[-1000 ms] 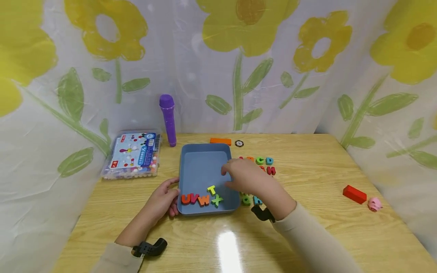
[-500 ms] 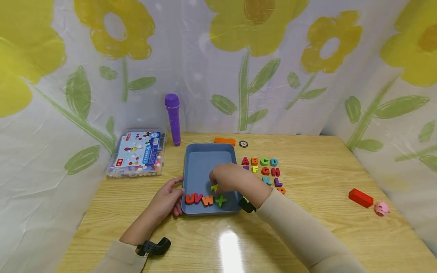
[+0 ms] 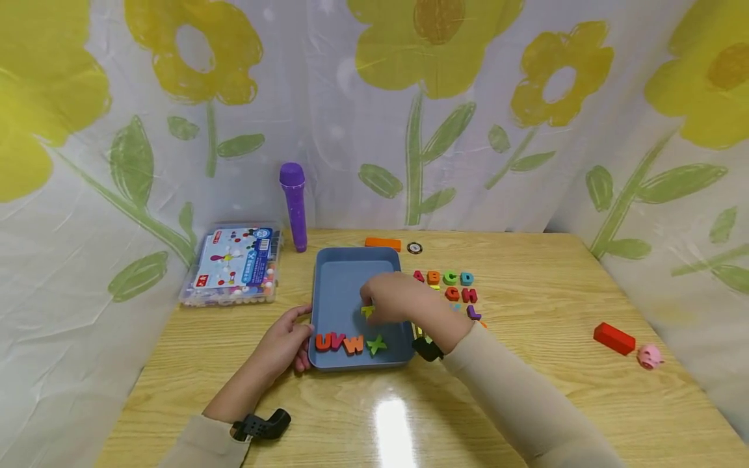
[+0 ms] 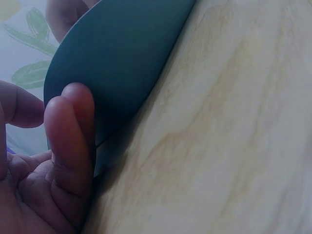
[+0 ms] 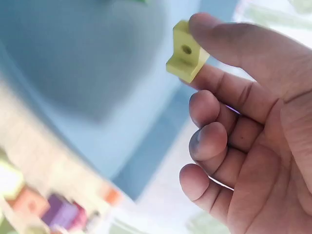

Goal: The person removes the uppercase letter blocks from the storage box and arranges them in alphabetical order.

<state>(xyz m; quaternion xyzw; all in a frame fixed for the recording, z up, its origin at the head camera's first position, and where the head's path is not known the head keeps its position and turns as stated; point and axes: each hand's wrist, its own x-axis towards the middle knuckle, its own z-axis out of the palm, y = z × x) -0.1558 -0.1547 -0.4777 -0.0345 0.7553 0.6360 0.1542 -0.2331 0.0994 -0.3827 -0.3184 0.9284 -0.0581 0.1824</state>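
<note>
While the right hand (image 3: 393, 300) pinches the small yellow-green letter block (image 5: 185, 52) between thumb and finger, it is best to hold it flat and low over the blue plastic tray (image 3: 339, 286). At six o'clock in the tray sits the row of letters (image 3: 348, 342). The left hand (image 3: 285, 342) rests straight fingers on the tray's nine o'clock edge, so keep that steady.

Letter blocks read U, V, W, X in the tray (image 3: 328, 286); A, C, D, H on the table (image 3: 526, 292).
</note>
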